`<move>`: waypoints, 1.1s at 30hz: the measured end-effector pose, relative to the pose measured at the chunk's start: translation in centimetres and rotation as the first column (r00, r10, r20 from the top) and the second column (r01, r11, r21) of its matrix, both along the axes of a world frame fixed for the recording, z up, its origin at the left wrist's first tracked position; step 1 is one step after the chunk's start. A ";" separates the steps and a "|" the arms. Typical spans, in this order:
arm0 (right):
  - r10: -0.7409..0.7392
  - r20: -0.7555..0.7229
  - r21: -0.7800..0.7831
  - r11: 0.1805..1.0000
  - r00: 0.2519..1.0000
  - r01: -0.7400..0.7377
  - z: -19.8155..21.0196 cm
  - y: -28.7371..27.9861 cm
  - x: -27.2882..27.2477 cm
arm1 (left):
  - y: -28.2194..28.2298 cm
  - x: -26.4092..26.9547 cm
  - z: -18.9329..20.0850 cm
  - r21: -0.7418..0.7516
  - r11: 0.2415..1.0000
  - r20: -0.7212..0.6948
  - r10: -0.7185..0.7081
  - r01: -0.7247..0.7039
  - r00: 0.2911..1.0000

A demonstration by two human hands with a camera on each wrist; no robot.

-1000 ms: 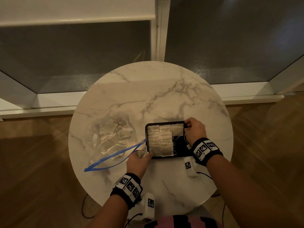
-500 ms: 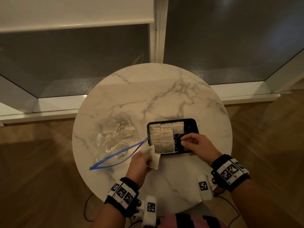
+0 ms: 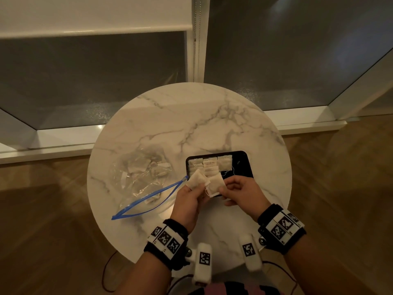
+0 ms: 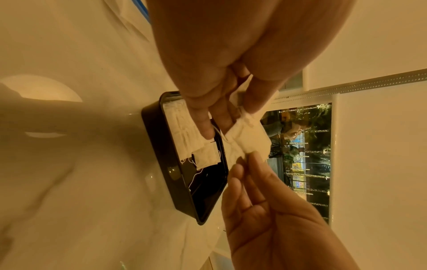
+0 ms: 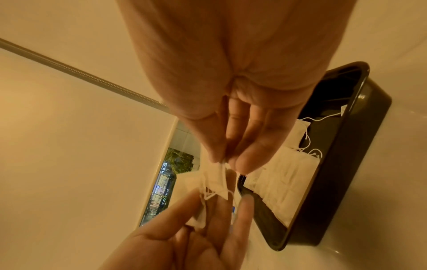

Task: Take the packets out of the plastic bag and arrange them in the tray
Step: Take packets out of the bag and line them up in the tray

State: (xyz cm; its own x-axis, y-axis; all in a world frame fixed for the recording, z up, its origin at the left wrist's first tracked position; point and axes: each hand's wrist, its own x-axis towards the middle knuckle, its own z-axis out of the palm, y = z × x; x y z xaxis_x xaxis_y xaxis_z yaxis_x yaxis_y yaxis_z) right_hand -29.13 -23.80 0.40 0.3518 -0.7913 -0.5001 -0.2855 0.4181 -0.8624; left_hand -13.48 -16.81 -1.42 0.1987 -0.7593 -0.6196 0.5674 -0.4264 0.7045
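Observation:
A black tray sits right of centre on the round marble table, its left half filled with rows of white packets. Over its near left corner my left hand holds one white packet up between thumb and fingers. My right hand pinches a second packet right beside it; thin strings hang between the two. In the left wrist view, the left hand grips the packets above the tray. In the right wrist view, the right hand pinches a packet.
A clear plastic bag with a blue zip edge lies open to the left of the tray, several packets still inside. The tray's right half is bare black with loose strings. The table edge is close behind my wrists.
My right hand left the tray's far right corner and came back to meet the left hand. The left hand lifted its packets from the bag mouth over the tray's near corner.

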 end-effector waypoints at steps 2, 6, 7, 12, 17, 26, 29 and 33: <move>-0.034 0.002 0.006 0.999 0.999 0.034 -0.1 -0.2 -0.4 | 0.0 0.3 -0.3 0.031 0.999 -0.019 0.026 -0.025 0.999; -0.126 -0.024 0.000 0.992 0.992 0.126 -0.6 -1.4 -1.4 | 0.2 1.1 -1.0 0.091 0.996 0.032 0.016 -0.019 0.999; -0.151 -0.028 -0.001 0.988 0.988 0.151 -0.7 -1.8 -1.6 | 0.3 1.3 -1.2 0.103 0.995 0.064 0.000 -0.007 0.998; -0.201 -0.118 -0.079 0.978 0.972 0.193 -1.4 -4.6 -2.4 | 0.7 1.6 -2.8 0.161 0.987 0.142 0.002 -0.025 0.990; -0.268 -0.059 -0.002 0.963 0.962 0.268 -2.0 -6.3 -2.2 | 0.7 1.6 -3.6 0.170 0.985 0.169 -0.015 -0.014 0.985; -0.273 0.204 0.304 0.931 0.940 0.204 -1.7 -3.6 1.2 | -2.3 -0.4 -2.6 0.064 0.996 0.125 -0.063 0.055 0.990; -0.198 0.097 0.266 0.950 0.975 0.166 -2.3 -2.9 1.4 | -3.2 -0.8 -2.4 0.028 0.998 0.158 -0.055 0.051 0.986; -0.111 -0.021 0.133 0.985 0.994 0.113 -2.9 -2.6 0.7 | -3.5 -1.0 -3.0 -0.005 0.997 0.283 -0.074 0.079 0.956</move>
State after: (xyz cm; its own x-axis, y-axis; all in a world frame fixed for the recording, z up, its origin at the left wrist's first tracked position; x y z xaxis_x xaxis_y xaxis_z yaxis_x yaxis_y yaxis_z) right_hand -28.44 -26.44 -2.52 0.2577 -0.7509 -0.6080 -0.2416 0.5592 -0.7930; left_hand -14.45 -20.29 -4.42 0.3045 -0.7887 -0.5340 0.3104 -0.4479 0.8385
